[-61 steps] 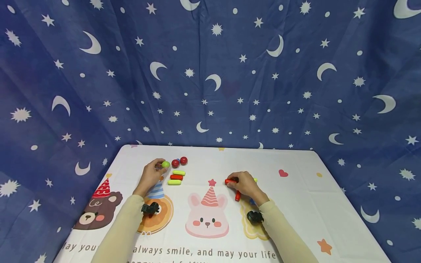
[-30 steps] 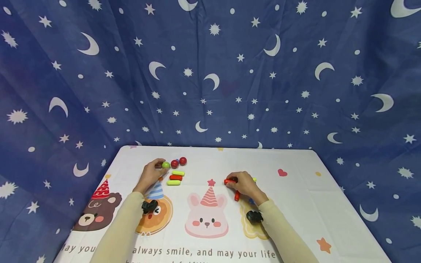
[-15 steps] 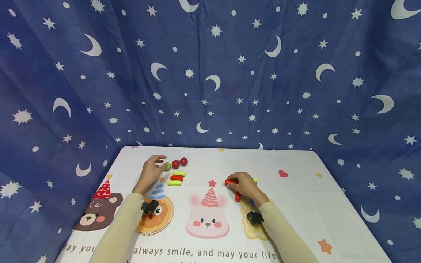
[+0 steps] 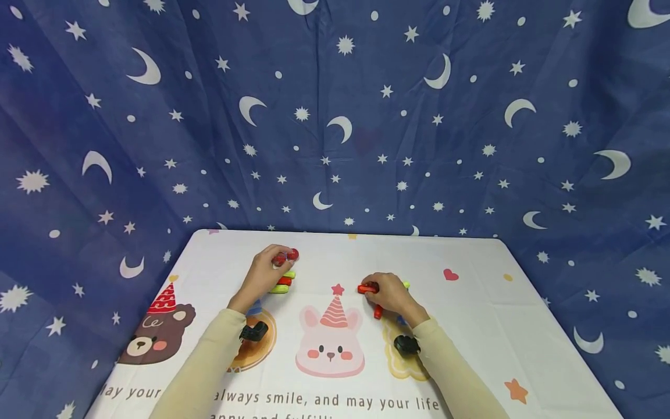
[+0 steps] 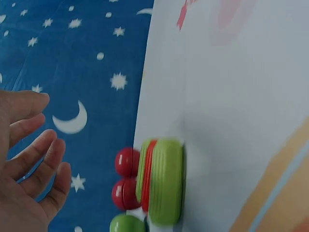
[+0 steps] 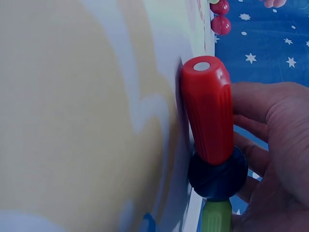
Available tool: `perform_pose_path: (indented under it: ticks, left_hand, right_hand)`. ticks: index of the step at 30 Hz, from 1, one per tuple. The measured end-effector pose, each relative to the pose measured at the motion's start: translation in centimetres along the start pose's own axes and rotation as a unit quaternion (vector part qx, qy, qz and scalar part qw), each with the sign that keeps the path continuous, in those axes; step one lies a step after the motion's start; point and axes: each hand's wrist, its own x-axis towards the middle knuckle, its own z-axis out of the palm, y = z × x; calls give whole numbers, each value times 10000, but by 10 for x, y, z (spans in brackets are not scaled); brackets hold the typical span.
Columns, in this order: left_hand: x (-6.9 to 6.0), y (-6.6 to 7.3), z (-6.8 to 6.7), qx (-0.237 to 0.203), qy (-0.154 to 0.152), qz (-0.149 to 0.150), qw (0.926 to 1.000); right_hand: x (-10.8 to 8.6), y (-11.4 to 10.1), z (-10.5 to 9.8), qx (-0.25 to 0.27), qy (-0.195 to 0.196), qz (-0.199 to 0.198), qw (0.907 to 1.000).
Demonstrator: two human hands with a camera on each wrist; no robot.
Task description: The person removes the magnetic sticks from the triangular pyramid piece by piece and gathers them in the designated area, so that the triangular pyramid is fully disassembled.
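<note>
In the head view my left hand (image 4: 262,272) is over two red balls (image 4: 293,254), thumb and fingers spread about them. The left wrist view shows its loosely bent fingers (image 5: 46,164) with nothing between them, apart from the balls (image 5: 126,162). A green ball (image 5: 126,223) lies beside those, hidden in the head view. My right hand (image 4: 391,294) holds a red magnetic stick (image 4: 366,288). Up close, a red stick (image 6: 208,113) meets a dark blue ball (image 6: 218,173) and a green stick (image 6: 216,216), with curled fingers (image 6: 251,99) behind.
Yellow-green sticks (image 4: 279,289) and a red stick (image 4: 285,281) lie in a row beside my left hand. Another red stick (image 4: 378,312) and a blue piece (image 4: 401,320) lie under my right hand. A starry blue curtain (image 4: 335,116) stands behind the white printed tablecloth (image 4: 324,256).
My left hand has let go of the green ball and moved right, over the red balls. My right hand has stayed in place on the red magnetic stick.
</note>
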Motion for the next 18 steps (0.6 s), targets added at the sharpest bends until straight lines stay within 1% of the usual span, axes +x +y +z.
perform_pose_path:
  ticks: [3,7,12,15,18]
  left_hand:
    - [-1,5,11,60,-103,281,9995]
    - [-3,12,24,193,-209,492,9984]
    - [-5,16,41,208,-374,532,9977]
    - [-6,19,49,174,-489,507,9974]
    - [-7,23,55,102,-577,543,9968]
  right_hand:
    - [-1,1,-2,-155,65,28,9999]
    - [-3,4,-5,-376,164,30,9992]
    - [-8,6,-8,-408,219,-30,9989]
    - [-11,8,-9,-308,140,37,9994]
    - [-13,11,-10,-178,31,134,9997]
